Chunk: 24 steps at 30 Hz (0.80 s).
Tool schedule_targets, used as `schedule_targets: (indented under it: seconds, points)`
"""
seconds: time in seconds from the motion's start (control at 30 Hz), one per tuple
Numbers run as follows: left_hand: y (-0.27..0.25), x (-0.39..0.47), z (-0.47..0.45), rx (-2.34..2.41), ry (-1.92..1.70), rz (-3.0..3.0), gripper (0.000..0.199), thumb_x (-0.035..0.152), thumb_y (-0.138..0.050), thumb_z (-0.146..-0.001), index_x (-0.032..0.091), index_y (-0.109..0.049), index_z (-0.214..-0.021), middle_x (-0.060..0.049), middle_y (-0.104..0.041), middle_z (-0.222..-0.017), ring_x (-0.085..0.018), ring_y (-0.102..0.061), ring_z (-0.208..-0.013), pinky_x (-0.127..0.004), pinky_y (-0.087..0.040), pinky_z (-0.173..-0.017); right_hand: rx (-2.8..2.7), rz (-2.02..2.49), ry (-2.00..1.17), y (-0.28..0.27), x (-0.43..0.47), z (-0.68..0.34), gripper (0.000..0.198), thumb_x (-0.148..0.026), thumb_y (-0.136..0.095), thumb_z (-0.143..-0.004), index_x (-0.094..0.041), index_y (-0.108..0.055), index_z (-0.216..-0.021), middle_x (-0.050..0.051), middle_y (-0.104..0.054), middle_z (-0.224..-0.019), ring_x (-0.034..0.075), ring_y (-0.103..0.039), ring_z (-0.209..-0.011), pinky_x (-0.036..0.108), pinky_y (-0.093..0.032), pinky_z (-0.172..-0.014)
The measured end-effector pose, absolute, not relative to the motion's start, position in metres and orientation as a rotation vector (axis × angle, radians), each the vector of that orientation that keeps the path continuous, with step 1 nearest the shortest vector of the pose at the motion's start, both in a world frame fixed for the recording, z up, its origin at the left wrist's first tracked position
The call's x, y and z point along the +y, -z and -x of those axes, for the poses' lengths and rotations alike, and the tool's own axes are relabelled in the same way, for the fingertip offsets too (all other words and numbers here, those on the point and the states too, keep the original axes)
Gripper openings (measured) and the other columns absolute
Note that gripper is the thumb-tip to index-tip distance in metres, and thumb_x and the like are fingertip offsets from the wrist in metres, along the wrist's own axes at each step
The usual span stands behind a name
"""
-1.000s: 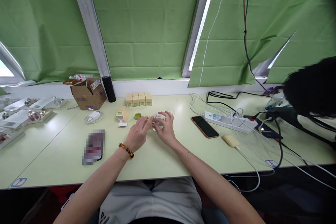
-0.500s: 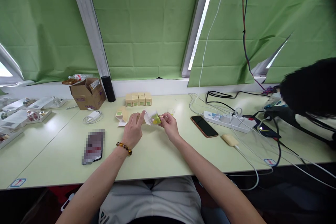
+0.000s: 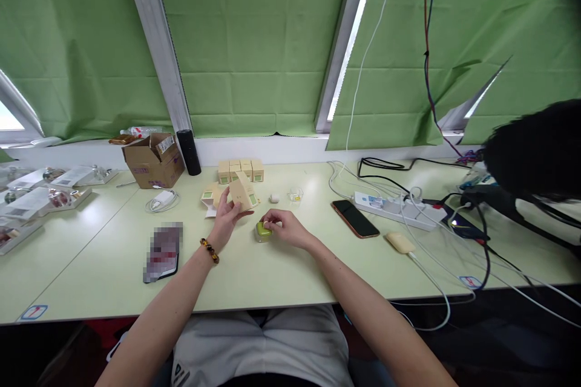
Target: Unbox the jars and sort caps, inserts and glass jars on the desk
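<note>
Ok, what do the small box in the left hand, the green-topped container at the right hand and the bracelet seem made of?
Small box: likely thin card, matte tan with straight folded edges.
Green-topped container: probably plastic, smooth green top over a clear-looking lower part.
Bracelet: shiny amber and dark beads; stone, glass or plastic, the picture leaves open.

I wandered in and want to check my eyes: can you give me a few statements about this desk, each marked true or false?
1. The left grip holds a small cardboard box. True.
2. The brown carton is sealed shut. False: the brown carton is open at the top.
3. The right grip touches a green-topped container. True.
4. The power strip is black. False: the power strip is mainly white.
5. The black cylinder stands beside the brown carton. True.
</note>
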<state>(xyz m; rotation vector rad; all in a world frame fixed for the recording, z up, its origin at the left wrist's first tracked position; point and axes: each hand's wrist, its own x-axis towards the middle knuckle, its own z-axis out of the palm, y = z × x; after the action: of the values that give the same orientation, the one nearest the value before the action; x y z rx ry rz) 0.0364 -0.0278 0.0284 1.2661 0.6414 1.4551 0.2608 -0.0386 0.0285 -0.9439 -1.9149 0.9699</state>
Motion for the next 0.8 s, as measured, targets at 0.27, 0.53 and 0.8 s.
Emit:
schedule_targets:
  seconds: [0.27,0.53,0.8]
  points:
    - [-0.036,-0.033,-0.038,0.488,-1.344,-1.143,0.037,0.046,-0.058,-0.099,0.021,-0.055,-0.127,-0.017,-0.061,-0.143,-0.027,-0.071,-0.108,-0.049,-0.057,-0.092,-1.84,0.924,-0.902,-0.039,-0.04,-0.264,0.026,-0.043,-0.066,-0.091,-0.022,-0.072,-0.105,0.007,-0.075,-0.11,0.023,-0.069,-0.105,0.038,-0.052,-0.089]
    - [-0.034,-0.037,-0.044,0.406,-1.24,-1.131,0.043,0.045,-0.061,-0.098,0.015,-0.06,-0.13,-0.019,-0.07,-0.127,-0.032,-0.074,-0.103,-0.049,-0.059,-0.087,-1.679,0.832,-1.112,-0.059,-0.037,-0.255,0.048,-0.064,-0.066,-0.089,-0.024,-0.074,-0.114,0.008,-0.077,-0.114,0.027,-0.069,-0.108,0.04,-0.052,-0.092]
    - [-0.034,-0.037,-0.044,0.483,-1.329,-1.212,0.052,0.05,-0.058,-0.101,0.021,-0.054,-0.143,-0.015,-0.068,-0.133,-0.029,-0.071,-0.109,-0.048,-0.059,-0.091,-1.465,0.777,-1.332,-0.073,-0.02,-0.235,0.048,-0.06,-0.081,-0.073,-0.022,-0.072,-0.1,0.005,-0.078,-0.093,0.024,-0.069,-0.089,0.033,-0.048,-0.075]
